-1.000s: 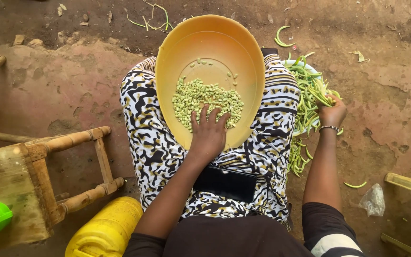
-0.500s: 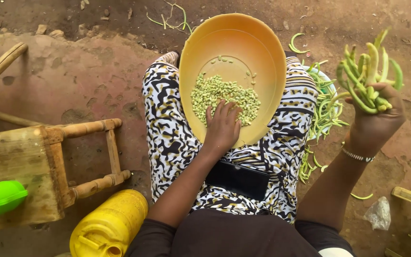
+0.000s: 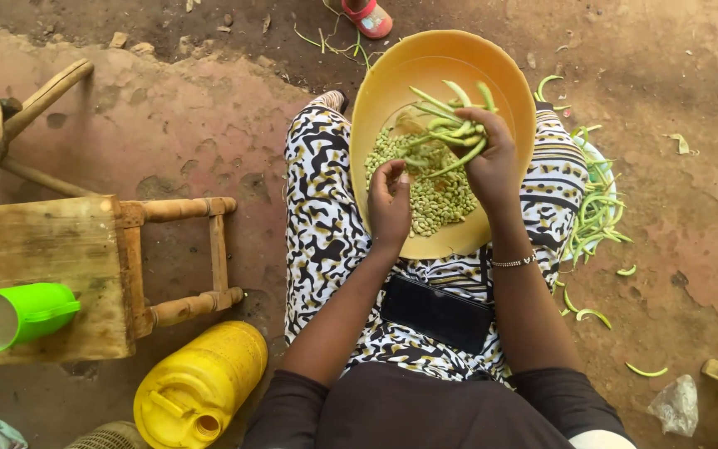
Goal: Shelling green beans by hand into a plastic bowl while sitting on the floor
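Note:
A yellow oval basin (image 3: 425,62) rests on my lap, over a black, white and tan patterned skirt (image 3: 326,208). Shelled pale green beans (image 3: 442,199) lie in its bottom. My right hand (image 3: 492,162) is over the basin, closed around a bunch of long green bean pods (image 3: 450,129). My left hand (image 3: 390,199) sits beside it, its fingers pinching the end of one pod from the bunch. A thin bracelet (image 3: 513,262) circles my right wrist. A black phone (image 3: 435,312) lies on my lap below the basin.
More green pods (image 3: 596,212) are heaped on the ground to my right. At my left stand a wooden stool (image 3: 60,274) with a green cup (image 3: 14,316) lying on it, and a yellow jerrycan (image 3: 197,387). A pink shoe (image 3: 367,17) shows at the top.
My right hand took a bunch of pods from the pile at my right and brought it over the basin. My left hand lifted off the shelled beans and met the bunch.

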